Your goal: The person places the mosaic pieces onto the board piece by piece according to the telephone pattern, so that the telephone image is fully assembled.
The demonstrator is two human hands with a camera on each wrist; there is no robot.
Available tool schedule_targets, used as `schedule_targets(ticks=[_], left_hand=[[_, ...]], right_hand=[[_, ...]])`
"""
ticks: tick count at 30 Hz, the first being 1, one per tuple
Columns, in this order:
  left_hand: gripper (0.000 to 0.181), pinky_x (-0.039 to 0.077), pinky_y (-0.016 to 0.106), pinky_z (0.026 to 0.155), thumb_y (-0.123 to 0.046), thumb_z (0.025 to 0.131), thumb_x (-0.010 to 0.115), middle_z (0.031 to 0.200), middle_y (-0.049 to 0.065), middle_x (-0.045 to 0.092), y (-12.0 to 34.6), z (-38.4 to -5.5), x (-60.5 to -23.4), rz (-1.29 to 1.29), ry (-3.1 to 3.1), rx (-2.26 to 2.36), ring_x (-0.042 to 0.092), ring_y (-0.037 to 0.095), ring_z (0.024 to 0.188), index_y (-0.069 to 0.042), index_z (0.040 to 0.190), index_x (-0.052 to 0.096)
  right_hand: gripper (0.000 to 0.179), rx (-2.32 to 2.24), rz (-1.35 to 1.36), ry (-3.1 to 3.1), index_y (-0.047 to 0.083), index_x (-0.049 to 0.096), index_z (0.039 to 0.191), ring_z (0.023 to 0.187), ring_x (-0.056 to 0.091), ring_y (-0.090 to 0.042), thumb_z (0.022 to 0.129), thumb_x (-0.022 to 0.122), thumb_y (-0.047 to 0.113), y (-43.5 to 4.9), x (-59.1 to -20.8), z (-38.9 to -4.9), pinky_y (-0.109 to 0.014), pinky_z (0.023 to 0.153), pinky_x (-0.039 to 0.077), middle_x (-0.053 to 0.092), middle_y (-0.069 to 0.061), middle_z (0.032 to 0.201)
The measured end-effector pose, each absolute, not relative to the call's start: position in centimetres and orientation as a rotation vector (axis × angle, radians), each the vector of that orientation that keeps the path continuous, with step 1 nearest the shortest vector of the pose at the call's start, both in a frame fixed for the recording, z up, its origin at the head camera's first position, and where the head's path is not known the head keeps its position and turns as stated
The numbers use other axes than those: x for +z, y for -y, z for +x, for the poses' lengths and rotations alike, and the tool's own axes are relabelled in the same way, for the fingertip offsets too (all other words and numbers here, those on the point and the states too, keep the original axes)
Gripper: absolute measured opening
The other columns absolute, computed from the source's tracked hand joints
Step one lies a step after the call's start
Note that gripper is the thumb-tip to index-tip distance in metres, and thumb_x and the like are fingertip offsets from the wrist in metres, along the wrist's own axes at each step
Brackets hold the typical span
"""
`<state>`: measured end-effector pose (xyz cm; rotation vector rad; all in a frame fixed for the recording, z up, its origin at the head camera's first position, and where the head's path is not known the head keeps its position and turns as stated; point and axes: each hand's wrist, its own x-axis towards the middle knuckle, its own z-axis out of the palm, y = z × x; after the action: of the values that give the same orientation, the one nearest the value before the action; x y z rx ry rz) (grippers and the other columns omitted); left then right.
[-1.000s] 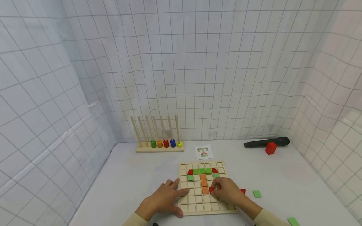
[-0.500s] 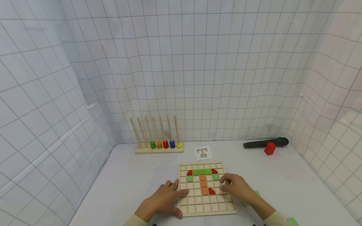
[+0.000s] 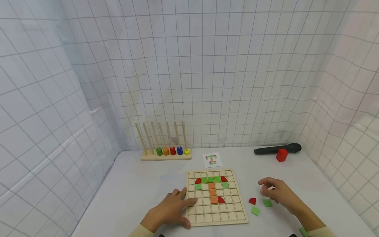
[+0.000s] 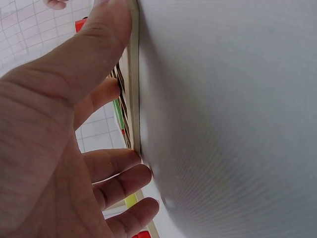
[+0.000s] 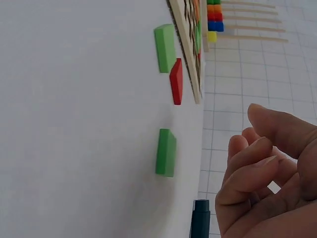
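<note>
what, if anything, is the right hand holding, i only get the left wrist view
Observer: Nothing that shows: in the right wrist view the right hand has no piece between its fingers.
Operator: anything red lying loose near it
Observer: Yes, a red quarter-circle lies on the table, between the board and that hand in the head view.
Operator: what's just past the board's far edge
Observer: A white card, printed with a small red, green and orange figure.
</note>
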<state>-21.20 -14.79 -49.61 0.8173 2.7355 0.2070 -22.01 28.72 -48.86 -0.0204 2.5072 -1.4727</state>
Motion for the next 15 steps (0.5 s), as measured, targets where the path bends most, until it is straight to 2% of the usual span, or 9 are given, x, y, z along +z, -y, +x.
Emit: schedule_targets(ticks=[4,8,15], left_hand=[[0.087,0.041,0.058,0.107,-0.066,0.068,0.081,0.159,0.017,0.04,14.8,-21.2,-49.6,0.814,-2.734,0.215,0.044,0.036,0.133,-0.045,0.147,0.052],[0.086,0.041,0.057,0.107,-0.065,0.068,0.082,0.159,0.017,0.04,14.7,-21.2,-49.6,0.808,-2.729,0.229,0.045,0.034,0.132,-0.046,0.146,0.052],[0.086,0.041,0.057,0.107,-0.065,0.068,0.082,0.159,0.016,0.041,14.7,-21.2,-49.6,0.802,-2.737,0.219,0.045,0.034,0.132,-0.047,0.146,0.052]], right_hand=[[0.035,-1.39,-0.141,-2.503,0.003,0.064,0.125,0.082,0.055,-0.022,0.092,0.072,0.012,-28.5,-50.2,-22.1,-0.028,0.058,0.046,0.058,-0.007,0.097],[0.029,-1.314,-0.184,-2.551,0.007,0.069,0.118,0.094,0.053,-0.024,0.089,0.07,0.006,-27.8,-51.0,-22.1,-0.03,0.07,0.051,0.06,-0.006,0.1],[0.027,-1.189,-0.086,-2.637,0.015,0.074,0.108,0.098,0.052,-0.021,0.083,0.075,0.004,-26.4,-51.3,-22.0,-0.036,0.08,0.047,0.062,-0.003,0.1]])
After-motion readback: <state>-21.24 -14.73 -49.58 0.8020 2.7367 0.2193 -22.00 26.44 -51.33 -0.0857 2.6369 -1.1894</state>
